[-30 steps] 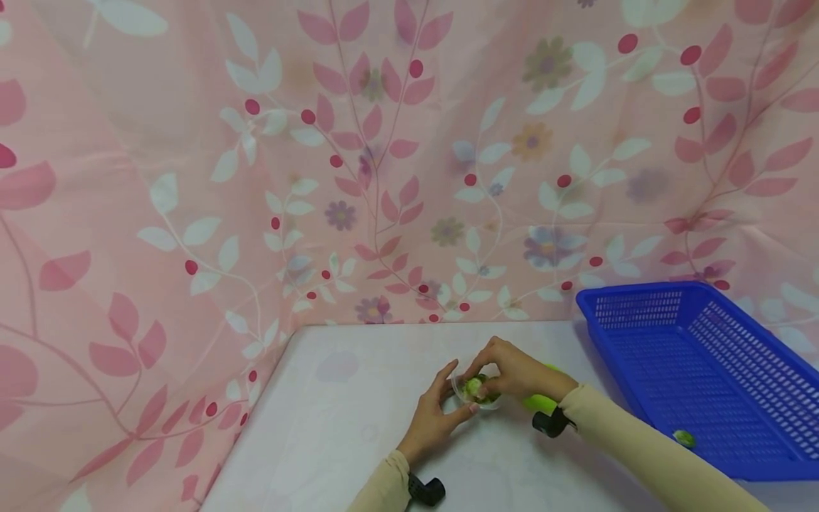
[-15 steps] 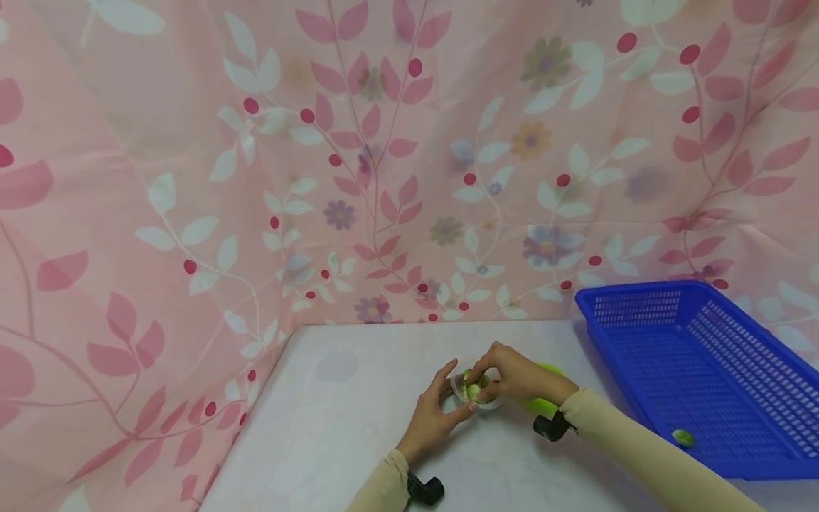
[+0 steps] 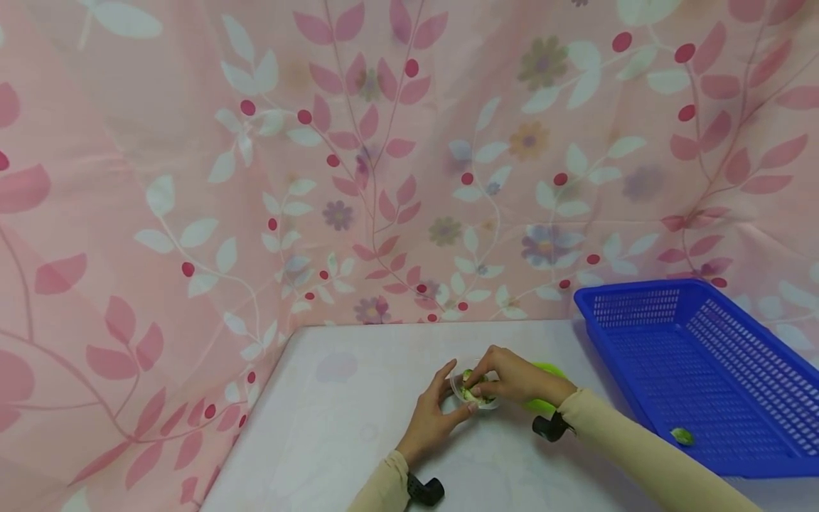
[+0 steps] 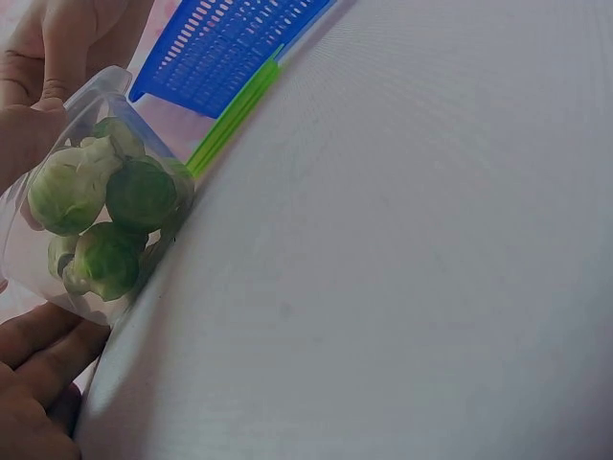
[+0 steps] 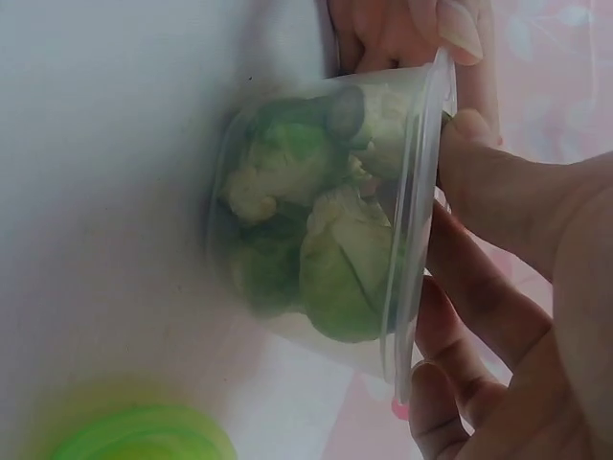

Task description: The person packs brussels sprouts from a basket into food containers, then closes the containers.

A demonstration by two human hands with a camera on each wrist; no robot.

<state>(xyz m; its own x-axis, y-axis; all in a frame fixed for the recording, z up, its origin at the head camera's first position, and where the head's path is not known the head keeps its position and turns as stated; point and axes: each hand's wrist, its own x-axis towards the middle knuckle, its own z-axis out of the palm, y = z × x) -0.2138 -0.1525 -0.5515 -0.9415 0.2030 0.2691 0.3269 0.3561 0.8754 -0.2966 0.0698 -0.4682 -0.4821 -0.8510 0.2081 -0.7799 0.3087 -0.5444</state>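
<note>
A clear plastic tub [image 5: 417, 220] stands on the table with several Brussels sprouts [image 4: 113, 261] piled inside, seen through its wall. My left hand [image 3: 431, 419] grips the tub from the left, thumb on the near side and fingers spread round the far side. From the right, my right hand [image 3: 512, 377] reaches over the rim, its thumb and forefinger bent in around a sprout [image 3: 471, 396] near the top. In the right wrist view those fingertips are partly hidden behind the rim, and the other fingers stay bent beside it.
A lime green lid [image 3: 542, 406] lies just right of the tub, partly under my right wrist. Beyond it, the blue perforated basket [image 3: 640, 370] holds a single sprout [image 3: 682, 436] near its front edge. A floral curtain [image 3: 409, 178] hangs behind the white table [image 3: 358, 398].
My right thumb and forefinger have shifted slightly in the tub and drawn closer together, and the sprouts beneath them have turned. The left hand and the tub stay in place.
</note>
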